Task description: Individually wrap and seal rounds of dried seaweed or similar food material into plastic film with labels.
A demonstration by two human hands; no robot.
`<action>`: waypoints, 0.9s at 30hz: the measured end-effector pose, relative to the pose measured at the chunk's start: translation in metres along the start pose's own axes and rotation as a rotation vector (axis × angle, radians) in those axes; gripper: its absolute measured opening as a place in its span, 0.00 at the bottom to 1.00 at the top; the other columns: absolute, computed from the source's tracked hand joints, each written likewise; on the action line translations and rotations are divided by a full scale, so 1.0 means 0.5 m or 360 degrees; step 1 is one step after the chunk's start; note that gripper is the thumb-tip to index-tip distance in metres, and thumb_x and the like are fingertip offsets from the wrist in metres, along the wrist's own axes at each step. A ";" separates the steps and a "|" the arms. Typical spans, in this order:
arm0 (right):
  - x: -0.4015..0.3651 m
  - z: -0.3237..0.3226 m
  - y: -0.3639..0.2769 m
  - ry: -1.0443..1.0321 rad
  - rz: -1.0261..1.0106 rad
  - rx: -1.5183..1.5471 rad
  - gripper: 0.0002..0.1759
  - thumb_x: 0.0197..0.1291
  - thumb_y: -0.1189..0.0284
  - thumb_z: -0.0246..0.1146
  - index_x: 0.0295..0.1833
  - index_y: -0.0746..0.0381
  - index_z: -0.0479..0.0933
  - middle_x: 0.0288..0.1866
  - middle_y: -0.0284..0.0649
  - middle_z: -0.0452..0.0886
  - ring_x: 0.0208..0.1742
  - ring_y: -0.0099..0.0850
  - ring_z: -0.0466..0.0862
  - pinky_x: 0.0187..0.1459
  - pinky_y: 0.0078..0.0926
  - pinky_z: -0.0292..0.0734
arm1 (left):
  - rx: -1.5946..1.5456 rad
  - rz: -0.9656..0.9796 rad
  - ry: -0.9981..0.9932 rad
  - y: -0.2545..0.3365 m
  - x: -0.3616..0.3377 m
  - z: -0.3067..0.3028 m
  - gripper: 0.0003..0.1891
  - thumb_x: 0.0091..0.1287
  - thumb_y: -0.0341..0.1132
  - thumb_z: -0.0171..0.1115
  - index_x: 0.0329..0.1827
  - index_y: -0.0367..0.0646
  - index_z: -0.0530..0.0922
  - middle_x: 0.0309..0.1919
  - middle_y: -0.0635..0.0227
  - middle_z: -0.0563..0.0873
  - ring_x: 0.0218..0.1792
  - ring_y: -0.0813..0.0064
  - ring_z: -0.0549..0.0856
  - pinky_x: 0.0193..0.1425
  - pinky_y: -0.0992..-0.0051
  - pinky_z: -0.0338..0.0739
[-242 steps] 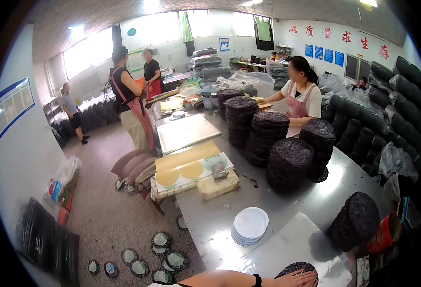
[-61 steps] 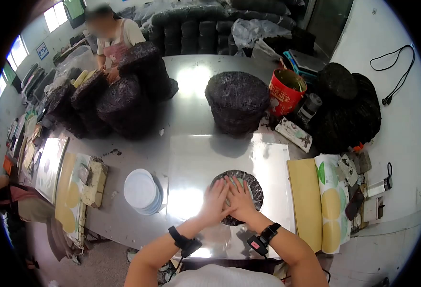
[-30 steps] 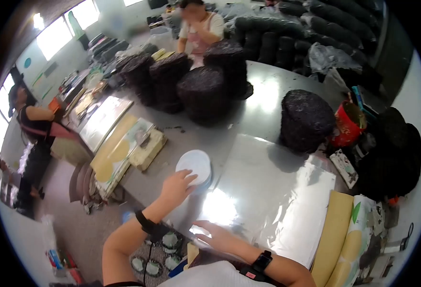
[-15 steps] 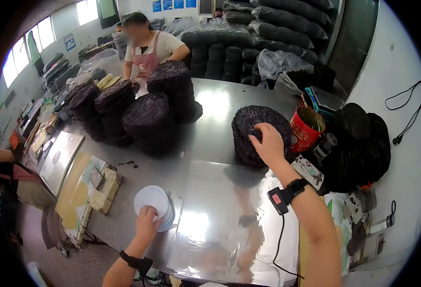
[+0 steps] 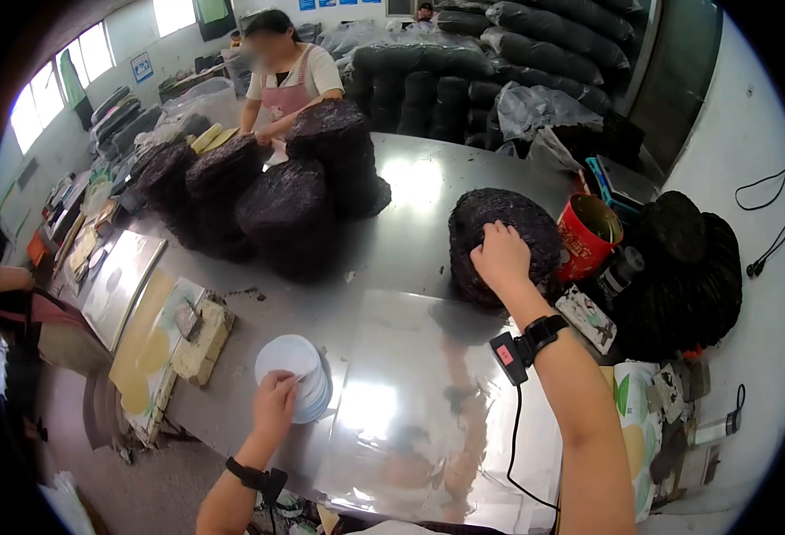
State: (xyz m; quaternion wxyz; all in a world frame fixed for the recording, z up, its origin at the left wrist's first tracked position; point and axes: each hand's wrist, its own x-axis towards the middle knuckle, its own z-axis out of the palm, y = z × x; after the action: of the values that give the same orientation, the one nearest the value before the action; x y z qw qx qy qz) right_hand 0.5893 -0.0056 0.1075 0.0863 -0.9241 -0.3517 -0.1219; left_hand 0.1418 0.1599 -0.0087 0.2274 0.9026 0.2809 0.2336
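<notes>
A small stack of thin, whitish round sheets (image 5: pixel 287 357) lies on the metal table in front of me. My left hand (image 5: pixel 274 406) pinches the near edge of the top sheet between thumb and fingers. To the right stands a thick pile of dark, rough round sheets (image 5: pixel 535 218), possibly dried seaweed. Over its top my right hand (image 5: pixel 505 256) has its fingers curled down and drawn together at the surface. Whether a dark sheet is caught between the fingertips is hidden. Clear plastic film (image 5: pixel 357 481) covers the table between my arms.
Several tall dark piles (image 5: pixel 281 209) stand across the table, with a person in an apron (image 5: pixel 290 89) behind them. Beside the right pile are a red bucket (image 5: pixel 579 245), a dark jar (image 5: pixel 622 267) and a black bundle (image 5: pixel 695 285). A yellowish block (image 5: pixel 205 343) sits at left.
My right fingers, spread over the dark pile before, have drawn together on its top. My left hand has shifted slightly at the whitish sheets' edge. The view has tilted a little.
</notes>
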 end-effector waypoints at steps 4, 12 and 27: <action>-0.011 -0.012 -0.029 -0.0065 0.0030 -0.0045 0.22 0.58 0.68 0.67 0.57 0.66 0.77 0.63 0.49 0.79 0.65 0.50 0.79 0.61 0.49 0.79 | 0.0039 -0.0001 -0.0022 0.014 0.006 -0.008 0.10 0.68 0.29 0.63 0.49 0.43 0.87 0.49 0.61 0.84 0.49 0.58 0.85 0.53 0.65 0.79; 0.034 0.000 -0.009 0.0073 0.0342 0.0214 0.21 0.61 0.66 0.64 0.56 0.65 0.77 0.53 0.52 0.85 0.54 0.53 0.85 0.52 0.51 0.82 | 0.0135 -0.0090 -0.0166 0.027 0.016 -0.025 0.11 0.70 0.31 0.61 0.52 0.45 0.87 0.51 0.60 0.85 0.52 0.58 0.85 0.54 0.64 0.80; -0.462 -0.067 0.335 0.0463 0.1080 0.2108 0.25 0.63 0.76 0.65 0.64 0.71 0.72 0.57 0.45 0.81 0.57 0.34 0.80 0.62 0.33 0.75 | -0.0323 0.0518 -0.0675 0.374 -0.123 0.285 0.47 0.64 0.48 0.70 0.83 0.43 0.56 0.83 0.55 0.57 0.84 0.56 0.54 0.81 0.35 0.38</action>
State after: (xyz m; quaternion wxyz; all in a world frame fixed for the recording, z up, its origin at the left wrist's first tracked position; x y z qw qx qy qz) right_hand 0.5293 -0.2825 0.0612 0.7016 -0.7113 -0.0327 0.0273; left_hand 0.2498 -0.0558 -0.0377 0.3299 0.9372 0.0535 0.0999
